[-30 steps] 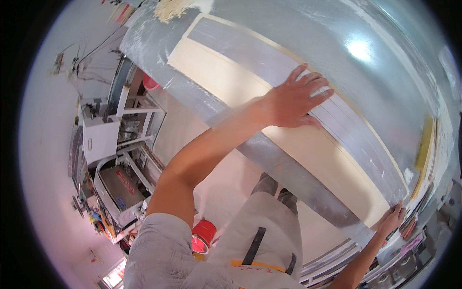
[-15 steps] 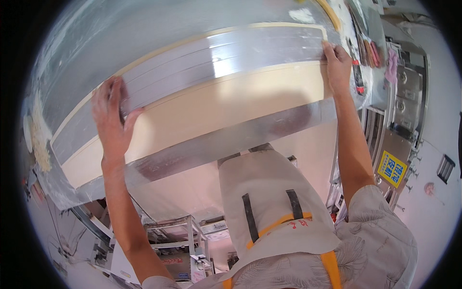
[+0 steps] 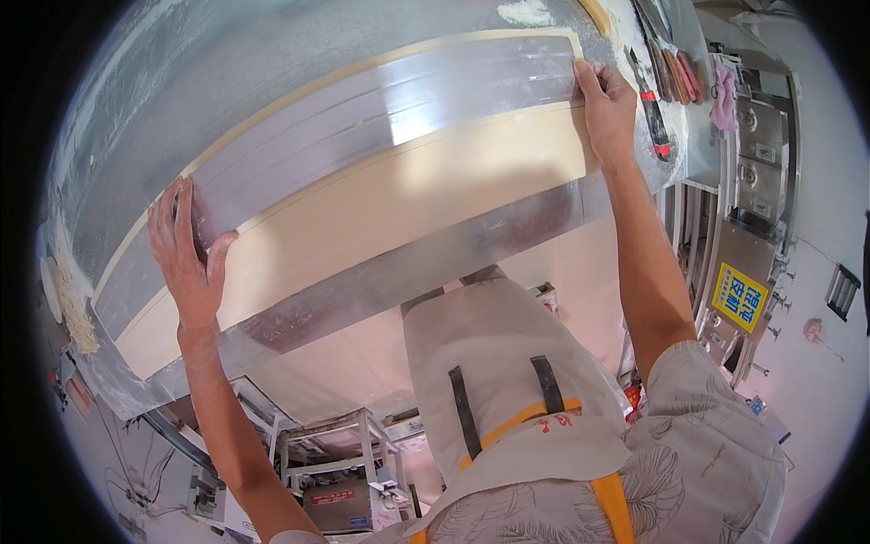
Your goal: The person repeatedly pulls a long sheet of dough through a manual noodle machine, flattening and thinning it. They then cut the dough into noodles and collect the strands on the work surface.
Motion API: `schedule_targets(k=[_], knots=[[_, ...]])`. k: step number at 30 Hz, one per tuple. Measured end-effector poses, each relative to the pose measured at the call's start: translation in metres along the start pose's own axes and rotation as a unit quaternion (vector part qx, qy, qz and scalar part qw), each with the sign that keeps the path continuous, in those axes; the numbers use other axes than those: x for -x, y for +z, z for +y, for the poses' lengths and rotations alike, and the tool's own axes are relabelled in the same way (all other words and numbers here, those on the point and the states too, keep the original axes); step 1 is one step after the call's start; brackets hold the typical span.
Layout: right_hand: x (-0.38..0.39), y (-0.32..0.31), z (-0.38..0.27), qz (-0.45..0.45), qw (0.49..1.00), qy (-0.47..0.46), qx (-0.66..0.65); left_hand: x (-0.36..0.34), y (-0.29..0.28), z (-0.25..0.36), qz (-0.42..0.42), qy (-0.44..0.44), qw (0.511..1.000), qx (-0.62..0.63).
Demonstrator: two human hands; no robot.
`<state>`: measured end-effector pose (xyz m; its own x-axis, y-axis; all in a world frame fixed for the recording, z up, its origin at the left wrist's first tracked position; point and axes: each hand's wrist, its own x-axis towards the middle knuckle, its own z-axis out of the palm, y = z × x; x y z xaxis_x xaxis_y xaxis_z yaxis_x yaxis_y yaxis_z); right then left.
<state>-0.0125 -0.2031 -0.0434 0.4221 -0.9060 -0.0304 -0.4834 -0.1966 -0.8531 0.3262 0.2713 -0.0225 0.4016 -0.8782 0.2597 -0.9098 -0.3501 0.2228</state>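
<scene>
A pale, smooth dough sheet stretches across the worktable in front of me. Over its far part lies a long grey metal plate with lengthwise grooves, and a thin strip of dough shows beyond its far edge. My left hand rests on the plate's left part, its fingers stretched out and the thumb spread apart toward the dough. At the plate's right end, my right hand grips the edge, with thumb and curled fingers pressed together. The undersides of the fingers are hidden.
A red-and-black handled knife lies right of my right hand. Flour dusts the metal worktable, and pale dough crumbs sit at its left end. Pinkish packets stand at the far right. Steel equipment stands beyond the right side.
The view has shifted and tilted slightly. My left hand has settled flatter on the plate and a little farther left. My right hand keeps its hold on the right end.
</scene>
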Motion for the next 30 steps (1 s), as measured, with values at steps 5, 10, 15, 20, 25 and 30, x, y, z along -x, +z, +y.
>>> schedule_targets(k=[5,10,15,20,25,30], knots=[[0.002,0.003,-0.008,0.012,0.999,-0.005,0.045,0.003,0.001,0.002,-0.002,-0.014,1.0,-0.005],[0.003,0.001,-0.012,0.008,0.997,-0.012,0.07,-0.002,-0.005,0.004,-0.017,-0.02,1.0,-0.013],[0.001,0.001,-0.007,0.002,0.995,-0.037,0.089,0.0,-0.004,0.0,-0.011,-0.015,0.999,-0.029],[-0.001,0.002,-0.006,-0.011,0.986,-0.037,0.163,0.011,-0.004,-0.007,-0.028,-0.057,0.998,-0.018],[-0.01,-0.02,0.032,-0.001,0.988,0.005,0.157,0.008,-0.001,-0.009,-0.015,-0.05,0.999,-0.01],[-0.017,-0.01,0.034,-0.037,0.999,0.003,-0.003,0.014,-0.01,-0.008,-0.003,-0.056,0.998,0.005]])
